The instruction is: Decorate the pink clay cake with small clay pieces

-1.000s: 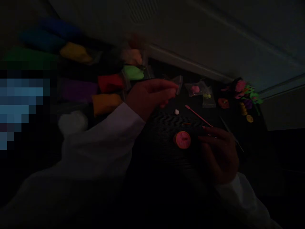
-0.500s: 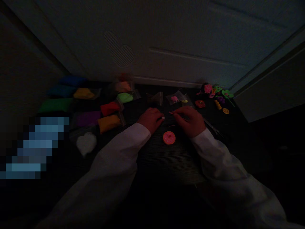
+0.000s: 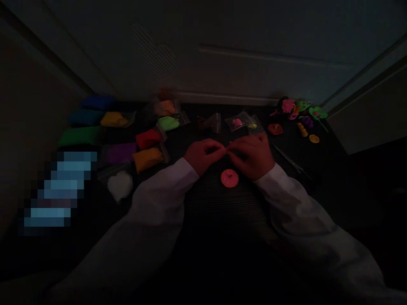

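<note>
The scene is very dark. My left hand and my right hand meet fingertip to fingertip over a black ribbed mat. Both hands have their fingers pinched together; what they pinch is too small and dim to name. Just below the hands lies a round orange and pink clay disc, touched by neither hand. White sleeves cover both arms.
Bags of coloured clay lie at the left: yellow, green, purple, red, orange, light green, white. Small bags and finished clay pieces sit at the back right. Scissors lie right of my hands.
My left hand came down from a small bag at the back and my right hand moved up; the fingertips now meet above the disc. The camera view pulled back.
</note>
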A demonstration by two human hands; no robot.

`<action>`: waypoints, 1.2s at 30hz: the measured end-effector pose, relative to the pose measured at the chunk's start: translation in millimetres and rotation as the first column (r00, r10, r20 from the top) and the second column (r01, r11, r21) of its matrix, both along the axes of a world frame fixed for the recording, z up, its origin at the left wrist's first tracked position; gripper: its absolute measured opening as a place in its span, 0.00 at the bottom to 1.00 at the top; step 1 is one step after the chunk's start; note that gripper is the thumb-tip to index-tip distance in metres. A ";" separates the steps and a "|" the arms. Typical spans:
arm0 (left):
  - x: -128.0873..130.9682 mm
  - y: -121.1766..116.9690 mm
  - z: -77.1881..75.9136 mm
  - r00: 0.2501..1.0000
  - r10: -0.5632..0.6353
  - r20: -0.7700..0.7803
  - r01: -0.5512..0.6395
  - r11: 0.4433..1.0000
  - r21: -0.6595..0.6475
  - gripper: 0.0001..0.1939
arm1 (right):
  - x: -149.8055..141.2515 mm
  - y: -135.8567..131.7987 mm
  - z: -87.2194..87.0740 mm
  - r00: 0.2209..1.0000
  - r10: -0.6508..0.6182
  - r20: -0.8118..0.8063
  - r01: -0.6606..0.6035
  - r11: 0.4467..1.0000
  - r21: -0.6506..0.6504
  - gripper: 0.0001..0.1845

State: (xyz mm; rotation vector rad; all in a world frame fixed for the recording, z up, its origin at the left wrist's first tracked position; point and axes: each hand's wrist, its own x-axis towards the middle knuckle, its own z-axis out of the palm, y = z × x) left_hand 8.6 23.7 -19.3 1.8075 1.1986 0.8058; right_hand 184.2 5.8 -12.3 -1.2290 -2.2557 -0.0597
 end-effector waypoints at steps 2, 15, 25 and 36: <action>-0.1 0.5 0.1 1.000 0.002 0.020 -0.002 0.999 -0.033 0.14 | -0.3 -0.3 0.7 1.000 0.004 0.006 -0.004 1.000 0.002 0.09; -1.4 2.9 -0.2 0.998 -0.025 0.056 0.029 0.997 -0.076 0.12 | -3.7 -2.0 4.1 0.996 -0.014 -0.085 0.008 0.998 -0.067 0.07; -2.3 3.4 -1.4 0.993 -0.023 0.116 0.037 0.992 -0.123 0.12 | -2.7 1.2 -0.8 0.998 0.021 -0.064 -0.025 0.998 -0.054 0.09; -3.8 4.3 -0.1 0.996 0.018 0.088 -0.008 0.994 -0.106 0.13 | 1.6 -0.9 13.1 0.747 -0.127 -0.652 -0.113 0.943 -0.314 0.05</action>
